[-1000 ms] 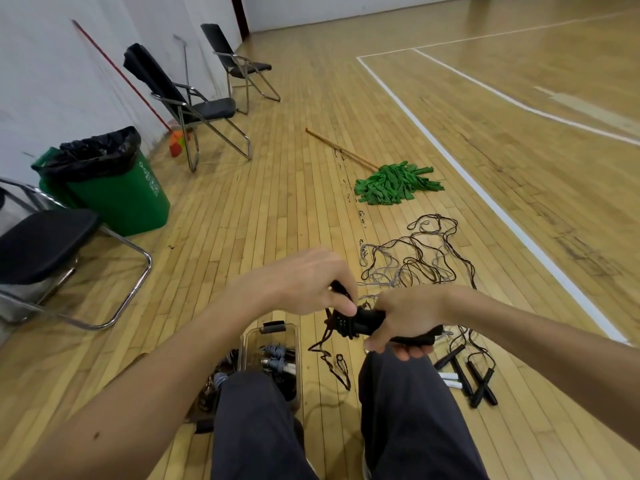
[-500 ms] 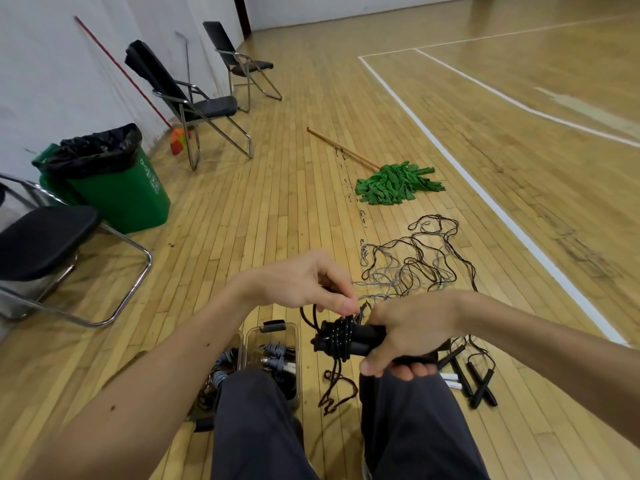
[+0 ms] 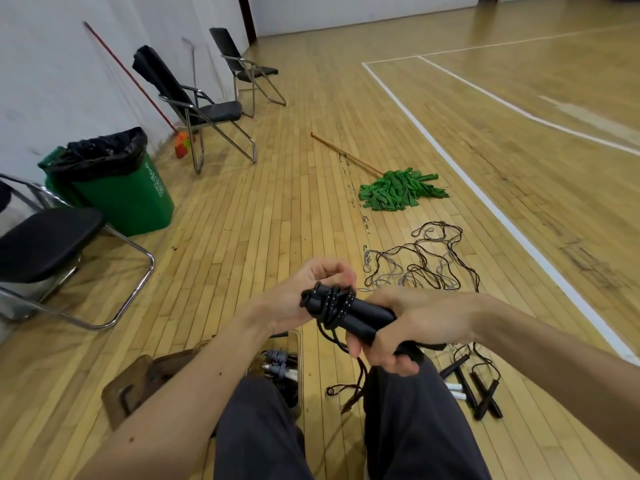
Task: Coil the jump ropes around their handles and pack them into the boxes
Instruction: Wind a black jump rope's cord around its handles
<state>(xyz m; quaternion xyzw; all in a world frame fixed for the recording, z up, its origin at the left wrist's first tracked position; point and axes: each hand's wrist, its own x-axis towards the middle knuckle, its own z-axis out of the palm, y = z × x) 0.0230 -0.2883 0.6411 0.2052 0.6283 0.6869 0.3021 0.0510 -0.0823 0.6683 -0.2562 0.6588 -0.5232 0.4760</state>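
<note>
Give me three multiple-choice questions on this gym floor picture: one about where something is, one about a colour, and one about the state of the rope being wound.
1. Where do the loose ropes lie?
A. on the floor, nearer to the person than the mop
B. on a chair
C. on a shelf

2. What colour is the bin?
A. blue
B. green
C. red

3. The rope on the handles held in the right hand is:
A. laid out straight
B. cut in two
C. partly wound, with a tail hanging

Answers:
1 A, the tangle lies on the boards in front of the mop head.
2 B, its body is plainly green.
3 C, turns wrap the handles' ends and a loose tail drops toward the floor.
</note>
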